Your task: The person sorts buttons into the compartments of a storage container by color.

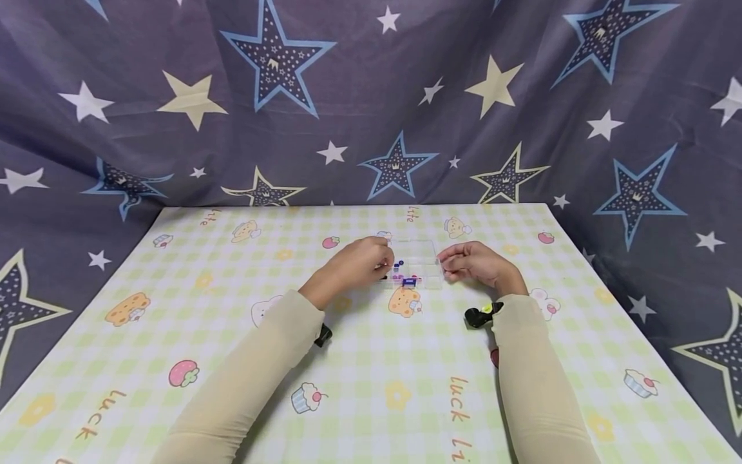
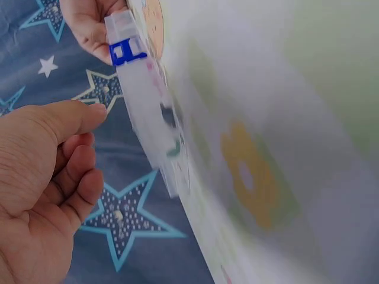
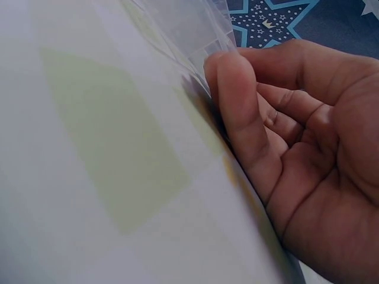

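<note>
A clear plastic compartment box (image 1: pixel 428 265) lies on the table, with small dark blue pieces (image 1: pixel 400 263) and pink pieces (image 1: pixel 397 277) in it. On its near side is a blue latch-like part (image 2: pixel 125 54). At the box's right edge, my right hand (image 1: pixel 476 263) pinches the clear plastic between thumb and fingers (image 3: pixel 237 89). My left hand (image 1: pixel 358 263) hovers at the left end of the box, apart from it in the left wrist view. Its lower fingers (image 2: pixel 80 171) curl loosely, and nothing shows in them; the far side of the fingertips is hidden.
A checked cloth (image 1: pixel 359 412) printed with cupcakes, strawberries and bears covers the table. Behind it hangs a dark curtain (image 1: pixel 348 77) with stars. A black wrist strap piece (image 1: pixel 482 316) sits beside the right sleeve (image 1: pixel 533 374).
</note>
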Tool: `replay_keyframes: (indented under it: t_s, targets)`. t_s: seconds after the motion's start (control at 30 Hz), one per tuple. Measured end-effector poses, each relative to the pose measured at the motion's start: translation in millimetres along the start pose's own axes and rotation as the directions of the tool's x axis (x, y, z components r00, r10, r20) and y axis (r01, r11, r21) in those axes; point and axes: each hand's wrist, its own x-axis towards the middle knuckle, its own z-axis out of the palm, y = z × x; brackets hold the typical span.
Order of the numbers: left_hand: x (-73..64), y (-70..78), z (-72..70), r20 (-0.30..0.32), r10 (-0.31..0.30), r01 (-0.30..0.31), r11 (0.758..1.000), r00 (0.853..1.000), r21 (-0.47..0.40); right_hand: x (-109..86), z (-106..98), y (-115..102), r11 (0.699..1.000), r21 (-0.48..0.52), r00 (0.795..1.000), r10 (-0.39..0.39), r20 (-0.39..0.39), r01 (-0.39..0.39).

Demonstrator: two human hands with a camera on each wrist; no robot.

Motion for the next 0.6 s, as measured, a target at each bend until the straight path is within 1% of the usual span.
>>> replay_keyframes:
  t_s: [0.13,0.23,0.3,0.43,0.6]
  targets:
    - [-21.9,-11.5,-8.3,-0.007,0.012,-0.012,1.0,1.0,0.012,2.1,1.3,0.1,1.0,-0.005,1.0,0.006,0.001,-0.006]
    - [-38.9,-19.8,-14.0,-0.02,0.004,-0.003,1.0,1.0,0.014,2.8,1.0,1.0,1.0,-0.01,1.0,-0.001,0.002,0.001]
    - [-50.3,-25.6,-17.1,-0.023,-0.011,0.011,1.0,1.0,0.017,2.5,-0.1,2.0,1.0,-0.009,1.0,-0.004,0.001,0.004]
    - [-73.8,-35.7,-23.9,-0.007,-0.062,0.062,0.998,0.998,0.018,2.0,-2.6,3.7,1.0,-0.016,1.0,-0.012,0.01,0.012]
    - [-101.6,-47.6,-32.6,0.006,-0.124,0.124,0.992,0.992,0.001,2.4,-3.6,4.6,1.0,-0.023,1.0,-0.017,0.014,0.018]
